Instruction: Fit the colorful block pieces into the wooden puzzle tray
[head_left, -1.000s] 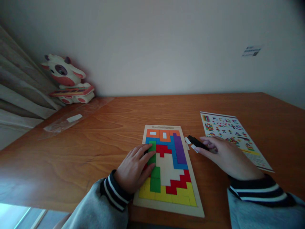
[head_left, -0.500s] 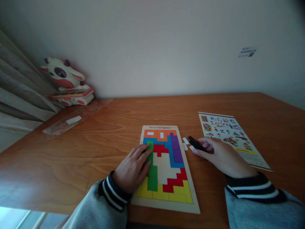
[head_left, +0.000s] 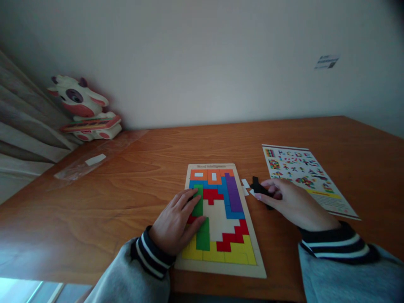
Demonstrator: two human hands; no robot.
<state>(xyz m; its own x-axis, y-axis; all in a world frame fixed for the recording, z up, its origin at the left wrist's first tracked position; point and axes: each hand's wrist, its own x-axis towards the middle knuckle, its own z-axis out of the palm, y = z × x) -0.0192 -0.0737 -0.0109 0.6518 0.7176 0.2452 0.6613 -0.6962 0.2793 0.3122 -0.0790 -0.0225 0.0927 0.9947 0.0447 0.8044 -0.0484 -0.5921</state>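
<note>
A wooden block puzzle board [head_left: 221, 270] lies before me, filled with coloured pieces around a bare patch. My left hand [head_left: 178, 216] rests over its left side, fingers spread, touching or just above a green puzzle piece [head_left: 203, 235] and covering part of the left edge. To the right of the board, my right hand [head_left: 285, 200] pinches a black puzzle piece [head_left: 260, 186]; more black shows under the fingers, and I cannot tell if it is a second piece. Small white pieces [head_left: 245, 184] lie between the board and that hand.
A printed pattern sheet [head_left: 318, 198] lies on the right, partly under my right hand. Clear plastic wrap [head_left: 71, 170] with a white label is on the left of the wooden table [head_left: 158, 147]. A cow toy [head_left: 83, 109] with a keyboard stands by the curtain [head_left: 25, 113].
The black in my right hand has turned, and more of its jutting shape shows. My left thumb has shifted right onto the green piece. The view has moved slightly.
</note>
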